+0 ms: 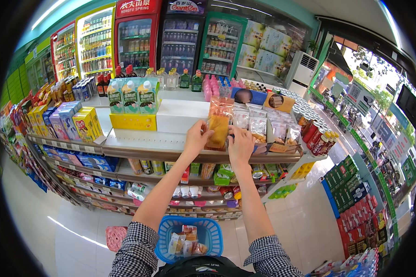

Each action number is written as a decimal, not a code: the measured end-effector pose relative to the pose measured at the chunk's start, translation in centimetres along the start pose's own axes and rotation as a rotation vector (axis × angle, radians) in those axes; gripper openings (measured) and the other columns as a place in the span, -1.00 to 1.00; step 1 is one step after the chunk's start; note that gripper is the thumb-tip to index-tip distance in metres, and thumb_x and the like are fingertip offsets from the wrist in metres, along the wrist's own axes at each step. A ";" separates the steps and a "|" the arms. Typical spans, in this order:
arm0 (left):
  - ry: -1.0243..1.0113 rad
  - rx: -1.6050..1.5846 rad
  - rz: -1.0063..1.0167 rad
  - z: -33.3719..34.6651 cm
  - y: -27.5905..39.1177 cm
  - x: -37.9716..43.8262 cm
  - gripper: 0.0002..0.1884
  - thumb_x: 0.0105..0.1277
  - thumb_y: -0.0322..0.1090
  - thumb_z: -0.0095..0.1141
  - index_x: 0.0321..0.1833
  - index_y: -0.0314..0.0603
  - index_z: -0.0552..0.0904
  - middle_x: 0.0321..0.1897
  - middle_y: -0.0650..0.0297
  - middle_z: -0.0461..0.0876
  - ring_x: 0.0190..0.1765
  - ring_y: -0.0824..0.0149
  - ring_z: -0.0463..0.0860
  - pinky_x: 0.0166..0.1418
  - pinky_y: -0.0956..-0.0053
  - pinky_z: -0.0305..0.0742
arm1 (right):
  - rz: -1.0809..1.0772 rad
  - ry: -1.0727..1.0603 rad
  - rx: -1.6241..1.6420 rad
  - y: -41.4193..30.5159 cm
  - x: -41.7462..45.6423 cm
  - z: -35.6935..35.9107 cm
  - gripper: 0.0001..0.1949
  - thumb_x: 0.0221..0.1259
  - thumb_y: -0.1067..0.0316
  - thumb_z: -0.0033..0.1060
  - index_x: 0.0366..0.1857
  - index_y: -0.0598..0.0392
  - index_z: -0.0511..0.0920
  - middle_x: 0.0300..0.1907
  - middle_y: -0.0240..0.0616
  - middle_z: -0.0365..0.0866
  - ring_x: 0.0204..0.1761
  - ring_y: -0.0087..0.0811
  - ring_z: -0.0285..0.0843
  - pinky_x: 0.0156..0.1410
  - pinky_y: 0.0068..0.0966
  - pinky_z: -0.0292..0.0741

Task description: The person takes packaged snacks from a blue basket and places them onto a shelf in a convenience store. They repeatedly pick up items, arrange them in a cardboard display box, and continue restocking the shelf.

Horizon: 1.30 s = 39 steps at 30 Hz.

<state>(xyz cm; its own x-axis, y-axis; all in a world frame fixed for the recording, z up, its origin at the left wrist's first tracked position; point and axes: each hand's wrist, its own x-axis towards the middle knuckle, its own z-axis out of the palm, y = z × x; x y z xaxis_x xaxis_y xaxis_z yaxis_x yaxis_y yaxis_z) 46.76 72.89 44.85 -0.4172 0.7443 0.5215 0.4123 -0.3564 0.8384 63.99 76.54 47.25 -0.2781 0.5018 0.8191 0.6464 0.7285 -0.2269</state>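
Observation:
A clear-wrapped packet of golden bread point(217, 133) stands upright at the front of the top shelf point(152, 136). My left hand point(197, 138) pinches its left edge between thumb and fingers. On the opposite edge, my right hand point(241, 145) grips the wrapper with bent fingers. Just left of the packet sits a plain white box point(180, 116). To the right, an open display carton with a blue back panel point(260, 98) holds small wrapped snacks point(257, 126). A blue plastic basket point(214, 239) below me contains several wrapped bakery packets point(187, 244).
Green milk cartons point(130, 95) rest on a yellow box point(133, 122) at the left. Cans point(315, 138) line the shelf's right end. A pink stool point(116, 238) is beside the basket. Stacked drink cases point(350, 194) stand at right; drinks fridges point(180, 45) line the back.

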 end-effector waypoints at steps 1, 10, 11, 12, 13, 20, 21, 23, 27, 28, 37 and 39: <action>0.016 0.007 0.023 0.2 0.1 0.0 -0.74 0.26 -0.42 0.37 -0.24 -0.26 0.47 -0.46 0.19 0.57 -0.38 0.33 0.59 -0.28 0.40 0.51 | -0.004 0.002 0.008 0.2 0.1 0.1 -0.63 0.12 0.40 0.39 0.05 -0.16 0.62 -0.13 -0.43 0.72 0.07 -0.29 0.50 0.13 -0.23 0.33; 0.369 0.243 0.383 -0.4 1.6 -2.2 -0.67 0.25 -0.52 0.31 0.03 -0.29 0.51 -0.27 0.20 0.60 -0.35 0.30 0.59 -0.23 0.46 0.55 | -0.076 0.110 0.077 -1.0 -1.8 -1.3 -0.77 0.19 0.38 0.35 -0.07 -0.09 0.67 0.02 -0.46 0.68 0.09 -0.28 0.49 0.16 -0.28 0.34; 0.349 0.258 0.428 -0.7 1.8 -3.2 -0.68 0.25 -0.53 0.30 0.03 -0.29 0.52 -0.26 0.19 0.60 -0.36 0.28 0.59 -0.22 0.46 0.55 | -0.086 0.132 0.102 -1.4 -2.4 -1.6 -0.79 0.21 0.38 0.35 -0.09 -0.08 0.67 0.04 -0.47 0.68 0.10 -0.28 0.49 0.16 -0.28 0.34; 0.325 0.272 0.466 -1.2 2.7 -4.8 -0.68 0.26 -0.53 0.29 0.04 -0.29 0.52 -0.25 0.18 0.59 -0.37 0.25 0.58 -0.22 0.46 0.54 | -0.089 0.131 0.140 -2.2 -3.3 -2.2 -0.83 0.23 0.39 0.33 -0.12 -0.06 0.68 0.05 -0.49 0.66 0.10 -0.29 0.49 0.15 -0.31 0.34; 0.303 0.282 0.507 -1.6 3.8 -6.5 -0.68 0.26 -0.54 0.28 0.04 -0.29 0.53 -0.24 0.16 0.59 -0.38 0.23 0.58 -0.22 0.46 0.53 | -0.103 0.101 0.208 -3.2 -4.3 -3.4 -0.83 0.22 0.41 0.33 -0.12 -0.02 0.68 -0.02 -0.41 0.69 0.00 -0.26 0.54 0.10 -0.33 0.38; -0.089 0.067 -0.197 -2.9 -1.8 -28.5 -0.93 0.35 -0.45 0.22 -0.16 -0.22 0.62 -0.49 0.11 0.68 -0.44 0.10 0.70 -0.35 0.32 0.55 | -0.061 -0.455 0.471 -5.2 -23.3 -3.2 -0.84 0.17 0.40 0.36 -0.17 0.01 0.70 -0.26 -0.25 0.75 -0.27 -0.15 0.71 -0.18 -0.29 0.58; -0.133 0.063 -0.372 -3.1 -2.9 -31.9 -0.92 0.36 -0.38 0.22 -0.16 -0.18 0.62 -0.49 0.09 0.68 -0.41 -0.02 0.70 -0.35 0.22 0.55 | -0.004 -0.578 0.494 -5.5 -27.0 -3.0 -0.84 0.16 0.40 0.34 -0.18 0.01 0.70 -0.29 -0.24 0.75 -0.30 -0.14 0.72 -0.21 -0.27 0.59; -0.229 0.161 -0.391 -3.1 -6.5 -38.5 -0.88 0.37 -0.31 0.22 -0.16 -0.16 0.60 -0.48 0.07 0.69 -0.39 -0.05 0.70 -0.34 0.15 0.56 | 0.059 -0.859 0.469 -5.3 -33.4 -2.6 -0.87 0.18 0.36 0.31 -0.21 0.00 0.70 -0.32 -0.21 0.75 -0.33 -0.12 0.72 -0.24 -0.24 0.61; -0.525 0.384 -0.617 -3.4 -8.1 -47.9 -0.85 0.36 -0.26 0.18 -0.13 -0.13 0.56 -0.40 -0.02 0.71 -0.31 -0.16 0.70 -0.24 -0.03 0.57 | 0.037 -1.401 0.305 -5.0 -44.5 -2.2 -0.83 0.19 0.16 0.23 -0.28 -0.04 0.70 -0.35 -0.14 0.74 -0.32 -0.08 0.72 -0.22 -0.14 0.62; -0.532 0.335 -0.660 -3.4 -8.9 -49.6 -0.86 0.35 -0.28 0.17 -0.12 -0.12 0.57 -0.40 -0.03 0.71 -0.30 -0.16 0.70 -0.23 -0.04 0.58 | 0.008 -1.476 0.292 -5.1 -46.0 -1.8 -0.82 0.18 0.14 0.24 -0.28 -0.04 0.70 -0.36 -0.14 0.74 -0.32 -0.07 0.72 -0.22 -0.12 0.62; -0.148 0.487 -0.780 -3.1 -19.0 -55.8 -0.60 0.19 -0.45 0.25 0.11 -0.21 0.50 -0.03 -0.14 0.60 -0.02 -0.24 0.63 0.03 -0.01 0.55 | 0.191 -1.573 0.226 -5.8 -51.1 5.1 -0.86 0.25 0.28 0.16 -0.20 -0.04 0.68 -0.23 -0.09 0.72 -0.19 0.00 0.71 -0.16 -0.06 0.62; -0.011 0.493 -0.852 -3.5 -22.1 -55.8 -0.52 0.17 -0.51 0.26 0.18 -0.25 0.45 0.09 -0.17 0.52 0.07 -0.27 0.56 0.12 -0.02 0.50 | 0.083 -1.395 0.302 -5.4 -52.2 7.6 -0.83 0.24 0.38 0.15 -0.13 -0.02 0.66 -0.09 -0.09 0.68 -0.04 0.00 0.66 0.01 -0.09 0.60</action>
<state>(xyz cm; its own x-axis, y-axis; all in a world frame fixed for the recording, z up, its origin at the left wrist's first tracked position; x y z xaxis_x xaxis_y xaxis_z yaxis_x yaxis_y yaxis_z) 58.08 37.26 -2.24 -0.7248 0.6492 -0.2306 0.2697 0.5753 0.7722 69.62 49.94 1.72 -0.8209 0.4580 -0.3411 0.5711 0.6553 -0.4944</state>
